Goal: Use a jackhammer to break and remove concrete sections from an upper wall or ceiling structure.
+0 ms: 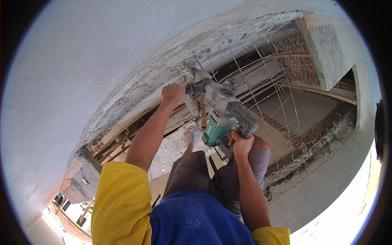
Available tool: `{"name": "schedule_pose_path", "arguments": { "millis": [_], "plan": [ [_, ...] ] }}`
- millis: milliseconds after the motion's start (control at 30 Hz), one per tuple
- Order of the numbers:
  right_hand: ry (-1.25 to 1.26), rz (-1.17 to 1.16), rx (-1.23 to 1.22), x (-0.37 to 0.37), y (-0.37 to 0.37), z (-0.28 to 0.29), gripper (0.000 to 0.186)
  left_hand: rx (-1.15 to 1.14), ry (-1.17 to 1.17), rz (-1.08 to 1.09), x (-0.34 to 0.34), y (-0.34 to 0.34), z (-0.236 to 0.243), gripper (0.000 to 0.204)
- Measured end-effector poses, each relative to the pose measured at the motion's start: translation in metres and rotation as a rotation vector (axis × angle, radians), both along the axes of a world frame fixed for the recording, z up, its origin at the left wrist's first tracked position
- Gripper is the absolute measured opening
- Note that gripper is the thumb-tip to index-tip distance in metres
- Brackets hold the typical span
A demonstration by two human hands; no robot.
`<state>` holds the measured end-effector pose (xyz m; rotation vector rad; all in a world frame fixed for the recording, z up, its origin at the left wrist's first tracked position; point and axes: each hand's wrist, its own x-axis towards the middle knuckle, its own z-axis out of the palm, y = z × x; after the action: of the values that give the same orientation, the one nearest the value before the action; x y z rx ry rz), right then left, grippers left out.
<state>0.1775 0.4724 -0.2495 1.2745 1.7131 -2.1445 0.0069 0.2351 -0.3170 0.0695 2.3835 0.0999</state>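
A green and grey demolition hammer (220, 98) is held out in front of me, its front end up against or close to the rough, broken concrete edge (163, 67). My left hand (173, 93) is wrapped round the black side handle near the front of the tool. Lower down, my right hand (242, 144) grips the dark rear handle (243, 118), close to my raised knee. Whether the bit touches the concrete cannot be made out.
Bare steel bars (261, 87) cross an opening in the concrete, with a brick wall (295, 57) beyond. Timber and bamboo poles (326, 94) lie below. My sandalled foot (189, 134) rests on a dusty slab (167, 153). A smooth pale wall (73, 81) rises at left.
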Motion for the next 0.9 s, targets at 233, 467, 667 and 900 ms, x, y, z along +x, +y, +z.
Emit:
{"name": "schedule_pose_path", "arguments": {
  "millis": [233,467,667,900],
  "plan": [
    [0.09,0.075,0.035,-0.019,0.006,-0.007,0.007,0.028,0.029,0.0,-0.024,-0.001,-0.009,0.022],
    [0.026,0.012,0.034,-0.002,0.019,-0.018,0.021,0.02,0.051,-0.03,-0.001,0.013,-0.009,0.025],
    [-0.047,0.041,0.025,-0.008,0.013,-0.02,0.013,-0.004,-0.036,-0.068,-0.005,0.006,0.003,0.025],
    [-0.007,-0.108,-0.002,0.008,-0.012,-0.017,0.014,-0.02,0.168,-0.061,0.017,-0.005,-0.032,0.021]
  ]
}}
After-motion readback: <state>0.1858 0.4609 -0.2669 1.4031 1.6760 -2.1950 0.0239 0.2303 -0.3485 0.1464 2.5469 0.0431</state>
